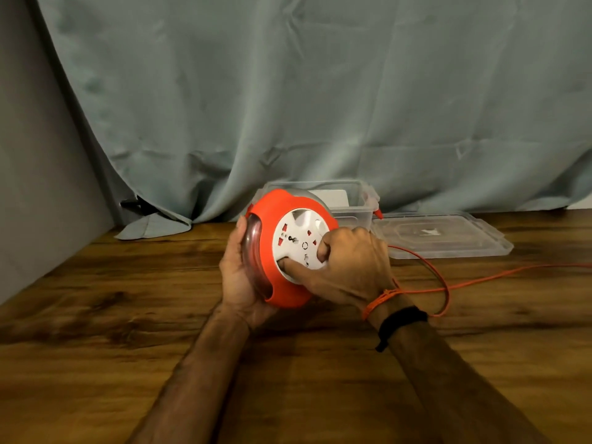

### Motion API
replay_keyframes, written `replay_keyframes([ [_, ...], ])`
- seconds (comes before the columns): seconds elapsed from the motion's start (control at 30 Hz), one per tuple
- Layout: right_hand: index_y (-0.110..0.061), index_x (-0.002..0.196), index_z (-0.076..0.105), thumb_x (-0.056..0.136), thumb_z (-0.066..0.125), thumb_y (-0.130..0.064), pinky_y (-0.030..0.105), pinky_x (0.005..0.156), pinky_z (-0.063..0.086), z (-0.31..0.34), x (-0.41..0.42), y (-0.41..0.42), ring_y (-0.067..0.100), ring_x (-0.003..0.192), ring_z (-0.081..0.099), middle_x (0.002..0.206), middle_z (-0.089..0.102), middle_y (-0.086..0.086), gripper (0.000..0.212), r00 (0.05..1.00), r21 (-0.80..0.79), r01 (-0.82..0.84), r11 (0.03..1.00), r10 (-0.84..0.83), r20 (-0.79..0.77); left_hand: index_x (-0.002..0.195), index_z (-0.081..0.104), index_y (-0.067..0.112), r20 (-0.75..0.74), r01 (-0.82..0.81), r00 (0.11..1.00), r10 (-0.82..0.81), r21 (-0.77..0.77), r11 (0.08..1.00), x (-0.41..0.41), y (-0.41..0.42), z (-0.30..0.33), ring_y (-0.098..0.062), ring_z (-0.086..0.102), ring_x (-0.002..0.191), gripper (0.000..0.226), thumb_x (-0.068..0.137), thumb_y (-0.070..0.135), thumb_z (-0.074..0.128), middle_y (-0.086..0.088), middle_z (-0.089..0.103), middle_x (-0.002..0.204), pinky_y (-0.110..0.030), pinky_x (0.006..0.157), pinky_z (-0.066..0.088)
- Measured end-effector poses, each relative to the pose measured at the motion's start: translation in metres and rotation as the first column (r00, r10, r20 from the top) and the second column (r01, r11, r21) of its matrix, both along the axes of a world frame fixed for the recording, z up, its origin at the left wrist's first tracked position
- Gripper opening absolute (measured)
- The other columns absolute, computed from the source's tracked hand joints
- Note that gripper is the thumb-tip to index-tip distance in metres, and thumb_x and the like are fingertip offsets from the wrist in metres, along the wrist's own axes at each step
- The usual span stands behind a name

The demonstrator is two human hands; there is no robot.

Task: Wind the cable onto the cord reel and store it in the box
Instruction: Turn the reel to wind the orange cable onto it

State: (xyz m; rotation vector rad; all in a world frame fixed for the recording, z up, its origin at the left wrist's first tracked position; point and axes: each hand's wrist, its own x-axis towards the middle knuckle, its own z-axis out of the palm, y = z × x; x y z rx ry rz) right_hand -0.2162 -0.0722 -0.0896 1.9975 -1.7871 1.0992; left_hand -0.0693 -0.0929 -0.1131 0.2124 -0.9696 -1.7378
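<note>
An orange cord reel [272, 219] with a white socket face [296, 233] is held tilted above the wooden table. My left hand [238, 274] cups its clear left rim from below. My right hand [350, 265] presses on the white face, thumb and a finger tucked into its recesses. A thin orange cable [443, 277] runs from behind my right hand, loops on the table and trails off to the right edge. Behind the reel stands a clear plastic box [355, 200], open on top.
The box's clear lid [445, 235] lies flat on the table [128, 315] right of the box. A grey-green curtain [288, 107] hangs behind, its hem on the table at back left. A grey wall borders the left side. My right wrist wears a black band and an orange thread.
</note>
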Motion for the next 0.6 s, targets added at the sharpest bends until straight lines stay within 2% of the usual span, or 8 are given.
replay_keyframes([
  [0.07, -0.021, 0.062, 0.063, 0.054, 0.04, -0.092, 0.03, 0.062, 0.049, 0.007, -0.005, 0.002, 0.015, 0.064, 0.061, 0.06, 0.063, -0.007, 0.076, 0.996, -0.014, -0.077, 0.997, 0.077, -0.036, 0.117, 0.071, 0.013, -0.017, 0.059, 0.998, -0.059, 0.008, 0.998, 0.003, -0.001, -0.001, -0.036, 0.065, 0.111, 0.069, 0.085, 0.067, 0.043, -0.019, 0.069, 0.119, -0.049, 0.083, 0.057],
  [0.13, -0.023, 0.064, 0.063, 0.061, 0.055, -0.083, 0.032, 0.062, 0.051, 0.014, -0.015, 0.003, 0.009, 0.056, 0.055, 0.048, 0.049, -0.015, 0.06, 0.978, -0.025, -0.205, 0.978, 0.203, -0.055, 0.122, 0.068, 0.014, -0.026, 0.147, 0.989, -0.147, 0.006, 0.989, 0.006, -0.002, -0.001, -0.038, 0.063, 0.113, 0.071, 0.084, 0.07, 0.045, -0.019, 0.067, 0.123, -0.052, 0.083, 0.055],
  [0.2, -0.028, 0.082, 0.062, 0.069, 0.067, -0.059, 0.034, 0.064, 0.052, 0.018, -0.024, 0.004, 0.008, 0.053, 0.048, 0.045, 0.036, -0.017, 0.034, 0.954, -0.075, -0.293, 0.953, 0.286, -0.089, 0.127, 0.064, 0.018, -0.018, 0.239, 0.971, -0.239, 0.003, 0.971, 0.009, -0.003, -0.003, -0.04, 0.061, 0.116, 0.073, 0.081, 0.072, 0.049, -0.018, 0.064, 0.128, -0.06, 0.086, 0.051],
  [0.23, -0.029, 0.094, 0.06, 0.07, 0.067, -0.047, 0.035, 0.063, 0.052, 0.021, -0.026, 0.004, 0.01, 0.053, 0.046, 0.045, 0.034, -0.016, 0.03, 0.947, -0.09, -0.311, 0.946, 0.3, -0.119, 0.129, 0.062, 0.02, -0.011, 0.272, 0.962, -0.272, 0.012, 0.962, 0.009, -0.003, -0.004, -0.041, 0.059, 0.117, 0.074, 0.079, 0.074, 0.05, -0.017, 0.062, 0.131, -0.066, 0.088, 0.047],
  [0.3, -0.033, 0.118, 0.054, 0.07, 0.061, -0.034, 0.035, 0.064, 0.053, 0.023, -0.028, 0.005, 0.015, 0.055, 0.049, 0.05, 0.037, -0.014, 0.048, 0.934, -0.049, -0.319, 0.947, 0.305, -0.186, 0.133, 0.058, 0.024, 0.004, 0.323, 0.946, -0.323, 0.041, 0.946, 0.01, -0.004, -0.005, -0.045, 0.054, 0.122, 0.076, 0.078, 0.077, 0.05, -0.016, 0.058, 0.136, -0.078, 0.095, 0.032],
  [0.37, -0.036, 0.131, 0.047, 0.072, 0.058, -0.032, 0.034, 0.068, 0.054, 0.022, -0.026, 0.006, 0.019, 0.061, 0.056, 0.059, 0.05, -0.011, 0.06, 0.923, -0.013, -0.294, 0.956, 0.28, -0.265, 0.134, 0.057, 0.025, 0.019, 0.341, 0.939, -0.342, 0.051, 0.939, 0.01, -0.004, -0.005, -0.046, 0.052, 0.123, 0.077, 0.078, 0.077, 0.048, -0.016, 0.057, 0.138, -0.081, 0.098, 0.022],
  [0.5, -0.038, 0.132, 0.047, 0.072, 0.06, -0.037, 0.037, 0.07, 0.053, 0.017, -0.026, 0.005, 0.025, 0.066, 0.061, 0.066, 0.065, 0.0, 0.062, 0.925, -0.074, -0.253, 0.965, 0.219, -0.309, 0.135, 0.056, 0.024, 0.025, 0.33, 0.943, -0.331, 0.056, 0.942, 0.01, -0.003, -0.004, -0.047, 0.051, 0.123, 0.078, 0.076, 0.076, 0.05, -0.017, 0.056, 0.139, -0.082, 0.096, 0.022],
  [0.6, -0.04, 0.125, 0.053, 0.065, 0.065, -0.05, 0.036, 0.072, 0.047, 0.013, -0.027, 0.005, 0.028, 0.074, 0.063, 0.07, 0.067, 0.002, 0.063, 0.946, -0.103, -0.173, 0.98, 0.136, -0.295, 0.129, 0.062, 0.02, 0.033, 0.256, 0.966, -0.255, -0.016, 0.967, 0.009, -0.002, -0.002, -0.042, 0.058, 0.118, 0.072, 0.078, 0.07, 0.053, -0.017, 0.062, 0.132, -0.073, 0.095, 0.038],
])
